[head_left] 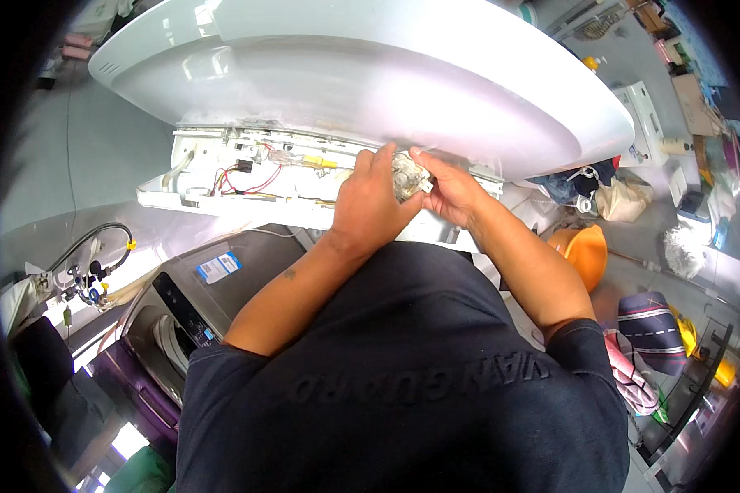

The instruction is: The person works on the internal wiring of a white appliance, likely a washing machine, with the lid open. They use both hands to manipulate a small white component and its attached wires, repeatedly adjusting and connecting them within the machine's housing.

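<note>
Both my hands are closed around a small, rounded, grimy off-white part with a little pale tab on its right side. My left hand grips it from the left, and my right hand pinches it from the right with thumb and fingers. Its exact kind is not clear, as fingers cover much of it. Directly beneath lies a long white tray-like housing of an appliance, holding red and dark wires, a black connector and a yellow-sleeved piece.
A large glossy white curved panel rises behind the housing. At left stand a grey front-loading washing machine and a black hose with fittings. An orange basin, a cloth bag and a black rack are at right.
</note>
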A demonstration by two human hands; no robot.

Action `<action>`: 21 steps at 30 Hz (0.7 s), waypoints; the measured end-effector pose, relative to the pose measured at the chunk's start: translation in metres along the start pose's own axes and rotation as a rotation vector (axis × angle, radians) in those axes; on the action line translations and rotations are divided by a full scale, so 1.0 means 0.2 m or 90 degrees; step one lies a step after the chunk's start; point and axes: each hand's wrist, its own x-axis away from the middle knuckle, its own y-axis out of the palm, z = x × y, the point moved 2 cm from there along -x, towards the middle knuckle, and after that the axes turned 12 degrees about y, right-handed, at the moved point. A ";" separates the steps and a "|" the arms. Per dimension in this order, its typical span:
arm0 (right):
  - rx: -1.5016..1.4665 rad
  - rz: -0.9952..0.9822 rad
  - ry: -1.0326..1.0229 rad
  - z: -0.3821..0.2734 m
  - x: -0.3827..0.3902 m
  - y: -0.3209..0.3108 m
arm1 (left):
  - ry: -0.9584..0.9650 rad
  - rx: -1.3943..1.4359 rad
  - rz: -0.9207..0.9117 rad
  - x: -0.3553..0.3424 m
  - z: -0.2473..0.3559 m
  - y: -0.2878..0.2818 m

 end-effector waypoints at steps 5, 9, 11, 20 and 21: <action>-0.014 -0.005 0.006 0.01 -0.01 -0.02 | 0.008 -0.006 0.024 0.03 0.00 0.02; -0.027 0.000 0.002 0.02 -0.04 -0.03 | -0.011 -0.010 0.031 0.03 0.03 0.01; -0.020 0.007 0.001 0.02 -0.05 -0.04 | -0.008 -0.010 0.046 0.03 0.03 0.02; -0.040 -0.003 -0.012 0.03 -0.04 -0.02 | -0.021 -0.005 0.064 0.05 0.03 0.04; -0.038 0.001 -0.010 0.03 -0.04 -0.02 | -0.025 -0.009 0.060 0.05 0.03 0.04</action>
